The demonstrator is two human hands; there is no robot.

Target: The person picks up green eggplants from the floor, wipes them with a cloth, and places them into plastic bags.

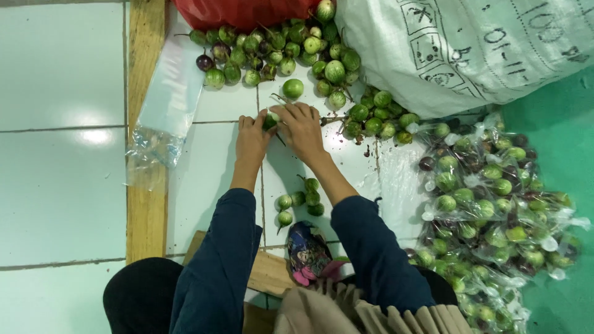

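Fingers of your left hand and right hand meet on one small green eggplant, both hands pinching it just above the white tiled floor; it sits between your fingertips, mostly hidden, so whether you are twisting its stem or only holding it I cannot tell.

Far left, a wooden strip runs up the floor, and a stack of clear plastic bags lies across it, near your left hand. Keep that stack within reach and flat.

Between your forearms a small cluster of eggplants lies on the tile. Keep it apart from the loose pile, which spreads just beyond your fingers below a red bag, so sorted and unsorted fruit do not mix.

Work with a light pinch; the skin likely bruises under a hard squeeze, and stems look sharp.

To the right, a white sack leans over the pile, and filled bags heap beside your right arm.
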